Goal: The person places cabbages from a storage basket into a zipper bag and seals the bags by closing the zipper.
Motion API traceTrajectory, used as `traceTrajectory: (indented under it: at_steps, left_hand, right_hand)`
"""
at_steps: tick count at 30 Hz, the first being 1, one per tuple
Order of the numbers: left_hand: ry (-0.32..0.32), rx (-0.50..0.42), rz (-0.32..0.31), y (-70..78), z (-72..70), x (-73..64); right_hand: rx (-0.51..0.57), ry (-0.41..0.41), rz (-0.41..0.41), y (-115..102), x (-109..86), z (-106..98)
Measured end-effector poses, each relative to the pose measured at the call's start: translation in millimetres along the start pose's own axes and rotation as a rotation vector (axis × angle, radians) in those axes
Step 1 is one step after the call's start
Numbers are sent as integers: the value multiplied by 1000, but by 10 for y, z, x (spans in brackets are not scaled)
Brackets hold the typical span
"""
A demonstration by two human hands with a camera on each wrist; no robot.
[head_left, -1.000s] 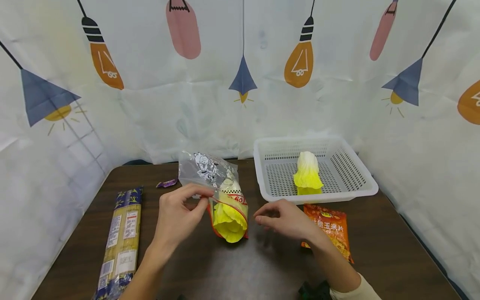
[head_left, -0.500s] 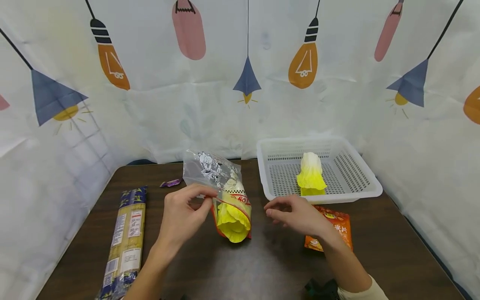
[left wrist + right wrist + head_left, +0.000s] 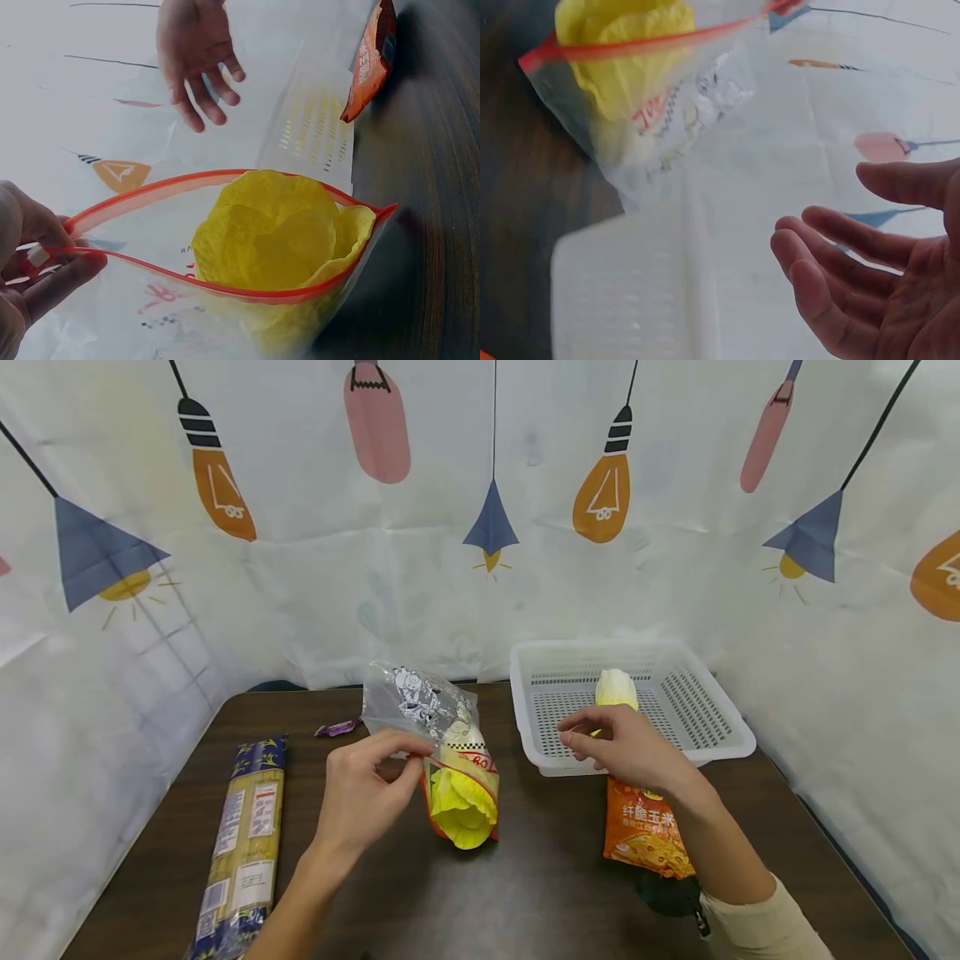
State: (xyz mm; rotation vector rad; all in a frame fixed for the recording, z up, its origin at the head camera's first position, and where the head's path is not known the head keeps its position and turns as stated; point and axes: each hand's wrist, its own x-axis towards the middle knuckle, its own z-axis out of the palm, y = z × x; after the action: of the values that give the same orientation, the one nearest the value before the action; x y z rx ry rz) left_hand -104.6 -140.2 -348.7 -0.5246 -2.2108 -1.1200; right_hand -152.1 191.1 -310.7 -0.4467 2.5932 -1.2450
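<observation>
A clear zip bag with a red zip edge lies on the table, its mouth toward me. Inside it is a yellow napa cabbage, leafy end at the mouth. My left hand pinches the bag's edge at the left corner of the mouth, by a white slider. In the left wrist view the mouth gapes wide. Over the front rim of a white basket hovers my right hand, fingers loosely bent and holding nothing. Behind it a second napa cabbage stands in the basket, its lower part hidden.
On the left lies a long pack of noodles. A small purple wrapped candy is near the bag's far left side. An orange snack packet lies in front of the basket, partly under my right forearm. A printed cloth hangs behind the table.
My right hand has moved away from the bag, rightward and farther from me, to the basket's front rim. My left hand keeps its pinch on the bag, which stays in place.
</observation>
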Motion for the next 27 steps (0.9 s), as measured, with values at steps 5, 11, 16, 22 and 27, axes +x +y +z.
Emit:
traceTrajectory:
  at_steps: [5,11,16,22,27]
  left_hand:
    - [-2,-4,-2,-8,2,-12]
    - [5,5,15,-20,-1,-4]
    - [2,8,16,-23,-11,0]
    - [-3,11,29,-26,-22,2]
    - [-4,-2,56,-26,-17,-4]
  right_hand:
    - [-80,16,-29,-66,87,-160]
    - [-94,-27,13,-135,258,-337]
    - [-137,-28,63,-196,409,-477]
    - [-204,-44,119,-233,589,-658]
    - [-276,-93,165,-247,717,-789]
